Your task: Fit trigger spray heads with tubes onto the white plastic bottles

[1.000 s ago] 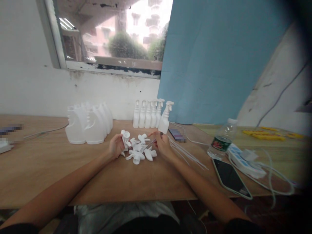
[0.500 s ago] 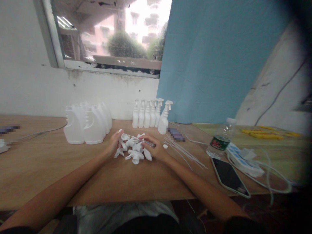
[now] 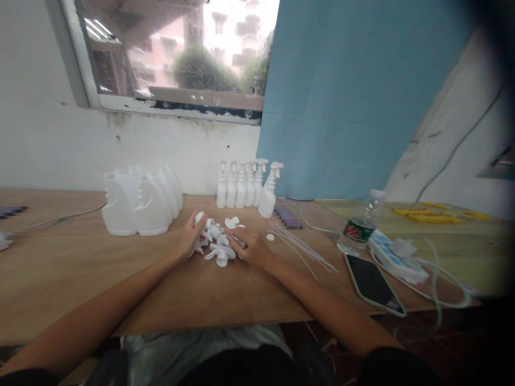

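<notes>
My left hand (image 3: 190, 236) is closed around a white trigger spray head (image 3: 209, 227), its open collar facing right. In my right hand (image 3: 254, 247) is a screwdriver (image 3: 238, 240) with a clear handle, its thin shaft pointing left at the held spray head. Whether the tip touches the head is too small to tell. Several loose spray heads (image 3: 221, 254) lie on the wooden table between and below my hands, partly hidden by my fingers. Just beyond my right hand lie more white pieces (image 3: 233, 221).
Large white jugs (image 3: 153, 212) stand at the back left. Several spray bottles (image 3: 241, 187) line the wall, one bottle (image 3: 267, 197) in front. Thin white tubes (image 3: 306, 246) and a small white cap (image 3: 270, 237) lie right, near a water bottle (image 3: 357, 228), phone (image 3: 374, 284) and power strip (image 3: 396, 260).
My right hand has shifted slightly left and down, and the screwdriver slopes more steeply. White pieces behind that hand now show more. The view has shifted slightly.
</notes>
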Demonstrator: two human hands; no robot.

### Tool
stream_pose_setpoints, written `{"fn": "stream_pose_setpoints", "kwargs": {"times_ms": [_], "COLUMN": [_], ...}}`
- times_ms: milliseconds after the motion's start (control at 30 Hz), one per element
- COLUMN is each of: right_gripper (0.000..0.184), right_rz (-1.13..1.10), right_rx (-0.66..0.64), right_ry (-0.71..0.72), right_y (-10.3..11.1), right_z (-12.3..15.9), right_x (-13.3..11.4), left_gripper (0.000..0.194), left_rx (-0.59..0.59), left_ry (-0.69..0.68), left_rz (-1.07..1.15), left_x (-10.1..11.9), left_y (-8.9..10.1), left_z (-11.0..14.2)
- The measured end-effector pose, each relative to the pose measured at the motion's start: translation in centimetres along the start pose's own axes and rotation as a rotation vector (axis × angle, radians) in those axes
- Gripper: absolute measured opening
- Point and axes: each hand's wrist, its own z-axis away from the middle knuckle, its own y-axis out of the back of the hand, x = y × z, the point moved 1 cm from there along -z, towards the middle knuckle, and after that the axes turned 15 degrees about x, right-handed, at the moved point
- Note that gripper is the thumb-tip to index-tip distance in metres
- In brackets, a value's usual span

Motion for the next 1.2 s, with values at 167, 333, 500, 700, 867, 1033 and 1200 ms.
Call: {"fn": "stream_pose_setpoints", "kwargs": {"times_ms": [167,333,500,700,867,1033,1200], "right_gripper": [0.023,0.026,0.024,0.032,0.033,0.031,0.030], "right_rz": [-0.218,-0.648,-0.860,-0.904,-0.657,-0.364,-0.279], "right_rx": [0.006,0.019,-0.009,-0.079,-0.114,-0.133,-0.122], "right_ry": [-0.197,-0.577,-0.759,-0.771,-0.437,0.034,0.058], "right_y": [-0.5,-0.7,-0.2,-0.7,-1.0,-0.9,-1.1], "right_z": [-0.1,-0.2,-0.7,-0.6,-0.4,-0.3,-0.1], "right_x": [-0.3,0.1,0.3,0.2,-0.7,-1.2,-1.1], "left_gripper": [0.040,0.039,0.035,0.032,0.030,0.036,0.040], "left_rx": [0.004,-0.003,-0.106,-0.157,-0.156,-0.256,-0.175], "left_ry": [0.061,0.014,0.020,0.158,0.298,0.533,0.431], "left_rz": [0.070,-0.115,-0.187,-0.043,0.117,0.280,0.208], "left_x": [0.5,0.8,0.6,0.6,0.4,0.7,0.8], "left_y": [-0.4,-0.1,-0.1,0.0,0.5,0.5,0.1], "left_z": [0.5,0.6,0.4,0.1,-0.4,-0.6,-0.1]}}
